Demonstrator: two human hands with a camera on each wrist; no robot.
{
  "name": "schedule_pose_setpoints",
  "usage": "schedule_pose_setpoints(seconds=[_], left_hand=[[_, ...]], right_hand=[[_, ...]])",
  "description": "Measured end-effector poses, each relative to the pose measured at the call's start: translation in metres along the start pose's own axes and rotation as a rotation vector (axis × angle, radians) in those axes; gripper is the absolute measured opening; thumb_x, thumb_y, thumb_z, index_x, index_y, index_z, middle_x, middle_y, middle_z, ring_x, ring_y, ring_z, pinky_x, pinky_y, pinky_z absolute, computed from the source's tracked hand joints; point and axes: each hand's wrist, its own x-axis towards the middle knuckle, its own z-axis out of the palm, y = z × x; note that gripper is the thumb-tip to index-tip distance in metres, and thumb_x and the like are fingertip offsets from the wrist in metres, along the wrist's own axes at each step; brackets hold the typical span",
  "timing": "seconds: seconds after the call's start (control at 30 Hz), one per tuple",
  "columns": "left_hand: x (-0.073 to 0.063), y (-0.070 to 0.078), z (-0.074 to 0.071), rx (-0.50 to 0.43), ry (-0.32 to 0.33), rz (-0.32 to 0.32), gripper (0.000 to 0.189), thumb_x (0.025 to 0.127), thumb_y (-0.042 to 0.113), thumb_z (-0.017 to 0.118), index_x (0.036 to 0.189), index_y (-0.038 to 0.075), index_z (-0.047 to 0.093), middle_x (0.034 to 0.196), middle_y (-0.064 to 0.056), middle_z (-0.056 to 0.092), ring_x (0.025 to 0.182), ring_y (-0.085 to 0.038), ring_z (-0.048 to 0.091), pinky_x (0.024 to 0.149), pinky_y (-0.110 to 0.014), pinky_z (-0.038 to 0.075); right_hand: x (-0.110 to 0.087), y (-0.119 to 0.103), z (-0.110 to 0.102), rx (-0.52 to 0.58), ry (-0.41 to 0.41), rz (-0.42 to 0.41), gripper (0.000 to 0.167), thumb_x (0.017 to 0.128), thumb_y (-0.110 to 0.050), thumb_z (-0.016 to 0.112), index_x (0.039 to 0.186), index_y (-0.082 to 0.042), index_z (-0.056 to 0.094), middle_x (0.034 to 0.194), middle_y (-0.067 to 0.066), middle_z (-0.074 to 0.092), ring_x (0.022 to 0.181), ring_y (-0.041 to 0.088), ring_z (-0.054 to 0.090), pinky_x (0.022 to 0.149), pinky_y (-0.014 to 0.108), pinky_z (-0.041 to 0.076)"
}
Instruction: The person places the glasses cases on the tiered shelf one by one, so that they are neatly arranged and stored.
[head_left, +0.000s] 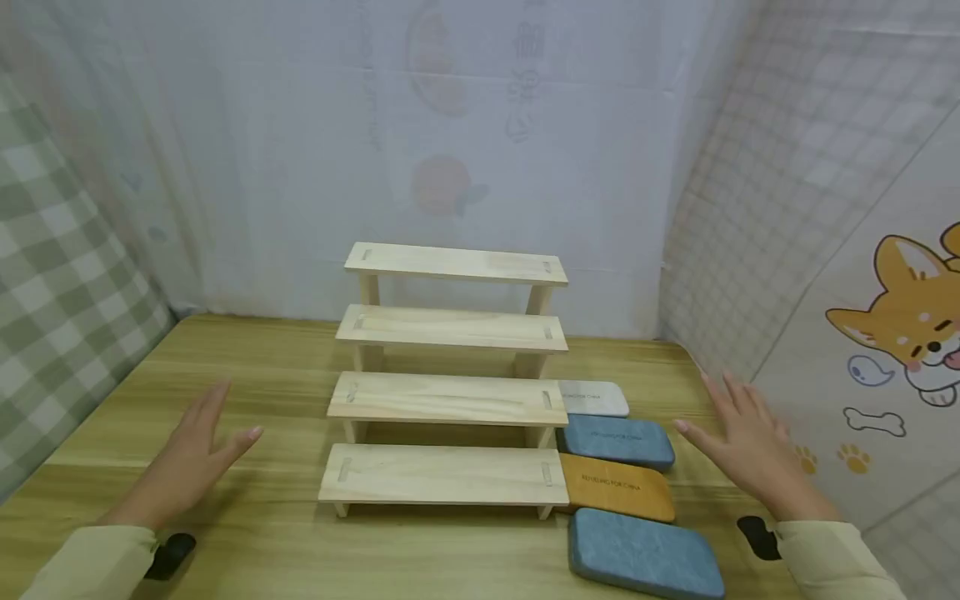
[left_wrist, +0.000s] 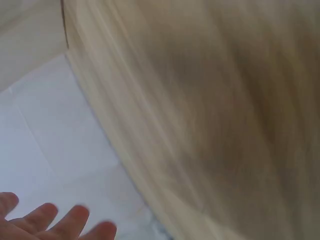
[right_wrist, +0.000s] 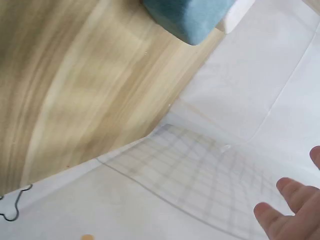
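Observation:
My left hand (head_left: 186, 457) hovers over the left side of the table, fingers straight and thumb spread, holding nothing. On the right, my right hand (head_left: 753, 446) is likewise spread, nearest to a row of glasses cases. That row has a white case (head_left: 596, 398) at the back, a blue case (head_left: 618, 442), an orange case (head_left: 618, 487) with printed lettering, and a second blue case (head_left: 645, 552) in front. Beside them, in the middle, stands a stepped wooden rack (head_left: 446, 475) with several bare shelves. Its right edge hides the left ends of some cases.
The wood-grain table (head_left: 262, 542) ends at a white curtain (head_left: 300, 167) behind. A green checked cloth (head_left: 60, 250) hangs at the left. To the right hangs a sheet with a cartoon dog (head_left: 922, 308). Dark bands (head_left: 171, 557) sit at both wrists.

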Motion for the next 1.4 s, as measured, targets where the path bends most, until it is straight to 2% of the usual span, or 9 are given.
schedule_pose_setpoints(seconds=[0.17, 0.33, 0.43, 0.63, 0.7, 0.8, 0.9, 1.13, 1.4], left_hand=[[-0.005, 0.005, 0.006, -0.132, -0.049, -0.067, 0.085, 0.101, 0.037, 0.047, 0.152, 0.003, -0.012, 0.149, -0.039, 0.010, 0.126, -0.061, 0.025, 0.089, -0.073, 0.034], [-0.007, 0.014, 0.016, -0.313, -0.090, -0.073, 0.075, 0.103, 0.029, 0.044, 0.151, -0.008, -0.001, 0.145, -0.038, 0.024, 0.122, -0.055, 0.039, 0.087, -0.052, 0.051], [-0.007, 0.018, 0.022, -0.440, -0.126, -0.090, 0.071, 0.104, 0.026, 0.044, 0.151, -0.008, 0.003, 0.145, -0.037, 0.027, 0.121, -0.052, 0.044, 0.083, -0.041, 0.055], [-0.006, 0.028, 0.034, -0.651, -0.217, -0.197, 0.073, 0.103, 0.029, 0.046, 0.152, -0.004, 0.004, 0.149, -0.034, 0.023, 0.124, -0.039, 0.049, 0.087, -0.037, 0.054], [-0.006, 0.030, 0.038, -0.702, -0.225, -0.195, 0.071, 0.103, 0.027, 0.045, 0.151, -0.006, 0.005, 0.148, -0.036, 0.023, 0.121, -0.032, 0.052, 0.087, -0.036, 0.054], [-0.005, 0.033, 0.043, -0.754, -0.230, -0.198, 0.069, 0.103, 0.026, 0.045, 0.151, -0.007, 0.007, 0.147, -0.037, 0.024, 0.119, -0.028, 0.055, 0.088, -0.035, 0.054], [-0.005, 0.035, 0.049, -0.789, -0.240, -0.225, 0.070, 0.103, 0.026, 0.047, 0.151, -0.006, 0.009, 0.147, -0.036, 0.025, 0.123, -0.032, 0.052, 0.089, -0.036, 0.053], [-0.004, 0.038, 0.063, -0.850, -0.302, -0.254, 0.074, 0.101, 0.025, 0.050, 0.149, -0.009, 0.007, 0.143, -0.038, 0.030, 0.119, -0.033, 0.053, 0.090, -0.040, 0.052], [-0.001, 0.038, 0.073, -0.885, -0.327, -0.244, 0.071, 0.101, 0.023, 0.049, 0.149, -0.011, 0.008, 0.142, -0.037, 0.031, 0.117, -0.028, 0.053, 0.089, -0.037, 0.052]], right_hand=[[-0.011, 0.005, 0.002, 0.143, -0.015, -0.007, 0.085, 0.097, -0.050, 0.049, 0.156, -0.015, -0.001, 0.158, 0.024, -0.009, 0.138, 0.056, -0.007, 0.091, 0.083, 0.005], [-0.023, 0.010, 0.003, 0.332, -0.043, -0.005, 0.084, 0.098, -0.040, 0.053, 0.156, -0.014, -0.002, 0.156, 0.029, -0.004, 0.137, 0.059, 0.000, 0.092, 0.081, 0.011], [-0.029, 0.012, 0.005, 0.401, -0.065, 0.014, 0.083, 0.099, -0.037, 0.053, 0.156, -0.014, -0.002, 0.155, 0.033, -0.001, 0.135, 0.061, 0.003, 0.092, 0.080, 0.014], [-0.038, 0.017, 0.010, 0.441, -0.119, 0.004, 0.074, 0.101, -0.032, 0.050, 0.156, -0.009, 0.006, 0.153, 0.036, 0.010, 0.130, 0.063, 0.018, 0.090, 0.075, 0.030], [-0.041, 0.019, 0.013, 0.420, -0.126, -0.015, 0.071, 0.101, -0.029, 0.050, 0.155, -0.007, 0.011, 0.152, 0.034, 0.019, 0.133, 0.051, 0.028, 0.091, 0.063, 0.040], [-0.045, 0.022, 0.019, 0.422, -0.128, -0.037, 0.066, 0.100, -0.025, 0.052, 0.154, -0.003, 0.019, 0.148, 0.032, 0.030, 0.128, 0.006, 0.041, 0.084, 0.036, 0.050], [-0.048, 0.025, 0.026, 0.483, -0.153, -0.039, 0.065, 0.100, -0.021, 0.054, 0.152, 0.001, 0.021, 0.145, 0.032, 0.034, 0.107, -0.024, 0.031, 0.077, 0.019, 0.048], [-0.058, 0.028, 0.042, 0.632, -0.259, -0.029, 0.065, 0.098, -0.015, 0.056, 0.149, 0.008, 0.022, 0.144, 0.032, 0.036, 0.107, -0.021, 0.039, 0.079, 0.021, 0.052], [-0.065, 0.030, 0.048, 0.718, -0.466, 0.021, 0.068, 0.098, -0.018, 0.056, 0.146, 0.014, 0.020, 0.145, 0.038, 0.028, 0.103, -0.022, 0.043, 0.080, 0.018, 0.049]])
